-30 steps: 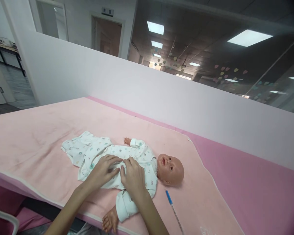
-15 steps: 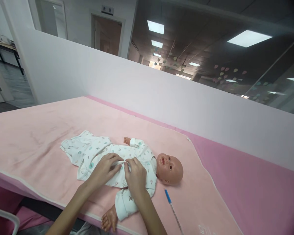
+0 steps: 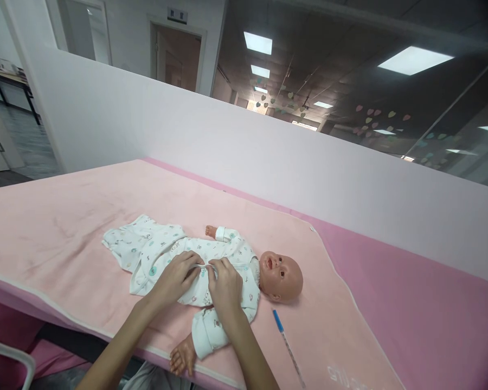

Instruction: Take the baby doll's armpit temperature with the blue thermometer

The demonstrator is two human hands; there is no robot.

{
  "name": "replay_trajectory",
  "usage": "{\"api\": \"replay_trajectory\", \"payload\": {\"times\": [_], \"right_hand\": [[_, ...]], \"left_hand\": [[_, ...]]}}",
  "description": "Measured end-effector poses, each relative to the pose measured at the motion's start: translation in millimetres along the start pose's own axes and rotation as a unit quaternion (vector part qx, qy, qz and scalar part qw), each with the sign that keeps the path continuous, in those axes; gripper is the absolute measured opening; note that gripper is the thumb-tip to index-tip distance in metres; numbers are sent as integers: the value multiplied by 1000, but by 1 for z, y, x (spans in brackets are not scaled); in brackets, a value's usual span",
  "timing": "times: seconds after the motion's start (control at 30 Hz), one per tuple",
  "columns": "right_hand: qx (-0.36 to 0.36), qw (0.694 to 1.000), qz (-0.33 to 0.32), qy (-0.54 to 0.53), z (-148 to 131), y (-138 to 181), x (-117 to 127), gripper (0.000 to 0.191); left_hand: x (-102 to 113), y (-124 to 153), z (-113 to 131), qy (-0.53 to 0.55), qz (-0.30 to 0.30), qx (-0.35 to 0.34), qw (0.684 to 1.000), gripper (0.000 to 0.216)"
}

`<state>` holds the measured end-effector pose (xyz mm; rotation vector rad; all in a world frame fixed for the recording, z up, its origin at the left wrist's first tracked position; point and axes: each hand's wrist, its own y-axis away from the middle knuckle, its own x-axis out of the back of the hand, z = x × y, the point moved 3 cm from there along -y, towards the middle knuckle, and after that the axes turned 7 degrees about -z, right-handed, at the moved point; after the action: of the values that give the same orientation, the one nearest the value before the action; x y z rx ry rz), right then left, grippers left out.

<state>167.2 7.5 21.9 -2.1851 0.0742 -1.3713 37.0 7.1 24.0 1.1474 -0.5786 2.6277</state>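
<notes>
A baby doll [image 3: 282, 276] lies on its back, head to the right, in a white printed baby outfit [image 3: 158, 249]. My left hand [image 3: 181, 276] pinches the front edge of the outfit at the doll's middle. Right beside it, my right hand [image 3: 226, 284] pinches the same edge, with a short strip of white cloth showing between the fingertips. Whether a fastener sits under the fingers is hidden. One doll hand [image 3: 183, 355] sticks out of a cuffed sleeve near the table's front edge; the other sleeve lies on the far side. The legs of the outfit stretch to the left.
The doll lies on a pale pink sheet [image 3: 85, 200] over a darker pink surface [image 3: 390, 271]. A thin stick with a blue cap [image 3: 278, 320] lies near the doll's head. Behind runs a low white wall [image 3: 211, 143] with glass above. A white metal rail [image 3: 12, 349] stands lower left.
Both hands keep their pinch on the outfit's edge and have shifted very slightly. The doll and the blue-capped stick lie as before; the view has moved a little.
</notes>
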Motion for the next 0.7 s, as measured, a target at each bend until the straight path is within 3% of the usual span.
{"api": "replay_trajectory", "payload": {"times": [0.17, 0.3, 0.5, 0.6, 0.7], "right_hand": [[-27, 998, 25, -41, -2, 4, 6, 22], [-49, 994, 55, -78, -5, 15, 10, 23], [-81, 989, 40, -114, -11, 36, 13, 21], [-83, 984, 96, -128, -4, 53, 25, 20], [-107, 977, 170, -77, 23, 85, 40, 17]], "left_hand": [[2, 3, 4, 33, 50, -5, 998, 23], [0, 4, 2, -18, 92, -10, 996, 19], [-4, -1, -9, -62, 66, -7, 996, 19], [-1, 2, -10, -74, 60, -18, 995, 21], [2, 13, -5, -85, 77, -24, 993, 31]]}}
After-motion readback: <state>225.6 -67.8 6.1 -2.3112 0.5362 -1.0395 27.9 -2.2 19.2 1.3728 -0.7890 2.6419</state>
